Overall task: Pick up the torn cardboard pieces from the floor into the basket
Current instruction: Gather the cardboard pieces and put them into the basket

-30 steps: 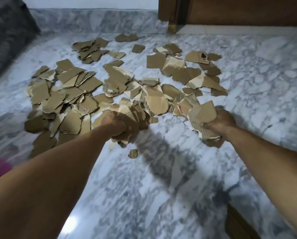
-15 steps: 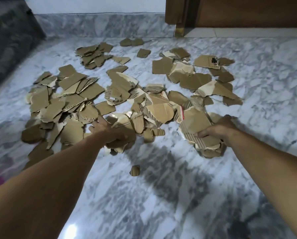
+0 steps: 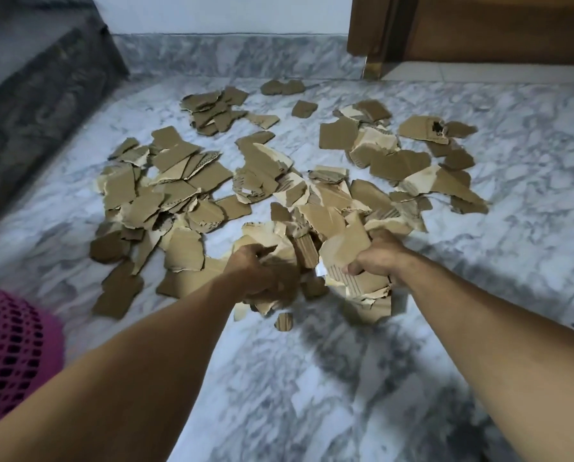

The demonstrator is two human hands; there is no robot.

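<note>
Several torn brown cardboard pieces (image 3: 185,181) lie scattered over the marble floor (image 3: 312,378). My left hand (image 3: 255,271) is shut on a bunch of cardboard pieces (image 3: 265,305) at the near edge of the pile. My right hand (image 3: 375,261) grips another bunch of pieces (image 3: 345,251), some showing corrugated ribs. The two bunches sit close together. One small piece (image 3: 284,321) lies alone just below my left hand. The pink mesh basket (image 3: 8,355) shows at the left edge, partly cut off.
A dark grey upholstered piece of furniture (image 3: 29,95) runs along the left. A wooden furniture piece with a brass-footed leg (image 3: 372,66) stands at the back right. A marble skirting (image 3: 229,55) lines the far wall. Bare floor lies near me.
Both hands have moved toward each other, drawing their bunches of cardboard together near the middle of the pile's front edge. The view shifted, bringing more of the pink basket into sight.
</note>
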